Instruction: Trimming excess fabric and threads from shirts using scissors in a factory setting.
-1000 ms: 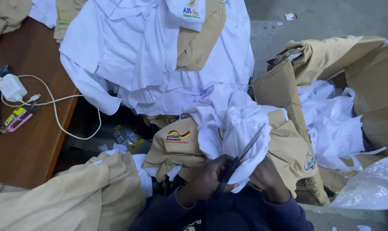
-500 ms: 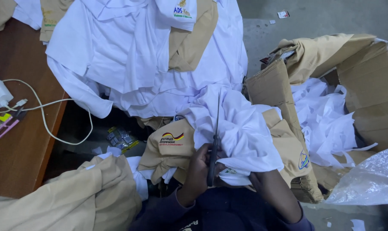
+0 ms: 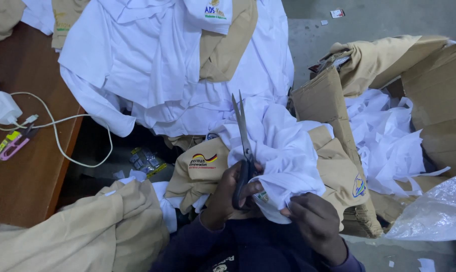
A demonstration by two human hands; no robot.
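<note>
Two hands [image 3: 238, 191] work over shirts [image 3: 283, 151]; wooden table [image 3: 26, 171], probably concrete floor [image 3: 313, 40].

My own left hand [image 3: 228, 194] bare, my right hand [image 3: 313, 221] bare, dark navy long sleeves to the wrists, small pale print on my chest

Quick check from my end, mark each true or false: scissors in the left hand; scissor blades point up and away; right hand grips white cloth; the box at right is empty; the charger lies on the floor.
1. The left hand holds the scissors. True.
2. The blades point up and away. True.
3. The right hand grips the white cloth. True.
4. The cardboard box is empty. False: white scraps fill it.
5. The white charger lies on the floor. False: it sits on the wooden table.
</note>
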